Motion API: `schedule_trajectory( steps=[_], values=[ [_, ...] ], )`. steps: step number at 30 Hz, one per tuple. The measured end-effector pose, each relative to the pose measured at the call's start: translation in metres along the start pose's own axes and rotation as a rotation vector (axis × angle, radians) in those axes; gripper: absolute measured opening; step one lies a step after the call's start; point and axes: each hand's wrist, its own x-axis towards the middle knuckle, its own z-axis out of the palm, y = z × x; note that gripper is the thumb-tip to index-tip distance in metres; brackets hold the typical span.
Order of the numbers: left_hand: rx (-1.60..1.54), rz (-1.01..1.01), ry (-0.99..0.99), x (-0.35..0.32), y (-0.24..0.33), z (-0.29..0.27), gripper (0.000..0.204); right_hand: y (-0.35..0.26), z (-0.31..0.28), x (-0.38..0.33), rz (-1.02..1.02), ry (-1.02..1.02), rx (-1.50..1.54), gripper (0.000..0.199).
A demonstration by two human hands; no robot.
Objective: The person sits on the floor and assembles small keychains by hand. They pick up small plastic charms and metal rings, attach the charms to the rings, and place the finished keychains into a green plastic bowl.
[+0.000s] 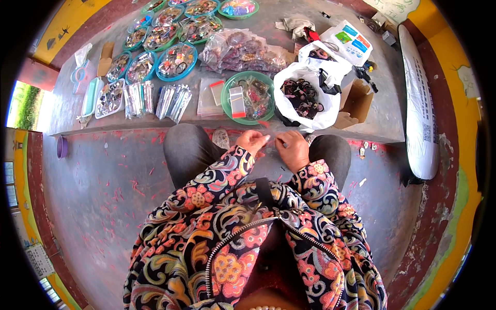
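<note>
Over the gap between my knees, my left hand (252,141) and my right hand (292,150) are close together but apart. The thumb and fingers of the left are pinched, and those of the right are curled in. Whatever they hold is too small to make out; a bit of red shows by the left fingers. Just beyond them stands a green round basin (225,106) with small bagged pieces and a white-and-red packet (237,101) in it. To its right, a white plastic bag (330,111) is filled with black hair ties (301,97).
Clear flat bags (208,107) and bundles of wrapped strips (174,102) lie left of the basin. Several blue and green baskets (177,77) of trinkets stand farther back, beside heaped bagged goods (243,51). An open cardboard box (356,103) sits right of the white bag.
</note>
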Motion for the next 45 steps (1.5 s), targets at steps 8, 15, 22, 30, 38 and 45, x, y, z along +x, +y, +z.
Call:
schedule_trajectory(
  steps=[8,15,22,30,38,45],
  values=[
    [-0.218,0.016,-0.249,0.022,-0.026,-0.004,0.024,-0.02,-0.005,-0.001,-0.269,-0.066,-0.188,0.017],
    [-0.014,0.116,-0.354,0.012,-0.001,-0.013,0.054,0.009,-0.003,0.004,0.481,-0.316,0.742,0.018],
    [0.055,0.052,-0.287,0.012,0.002,-0.016,0.019,0.014,-0.006,0.002,0.682,-0.518,1.033,0.016],
    [-0.028,0.13,-0.287,0.006,0.005,-0.015,0.018,0.009,-0.008,0.003,0.688,-0.509,1.134,0.014],
    [-0.065,0.061,-0.284,0.001,0.012,-0.014,0.02,0.009,-0.008,0.004,0.708,-0.387,1.13,0.009],
    [-0.047,0.102,-0.304,-0.006,0.019,-0.012,0.021,0.015,-0.003,0.002,0.701,-0.364,1.168,0.007]
  ],
)
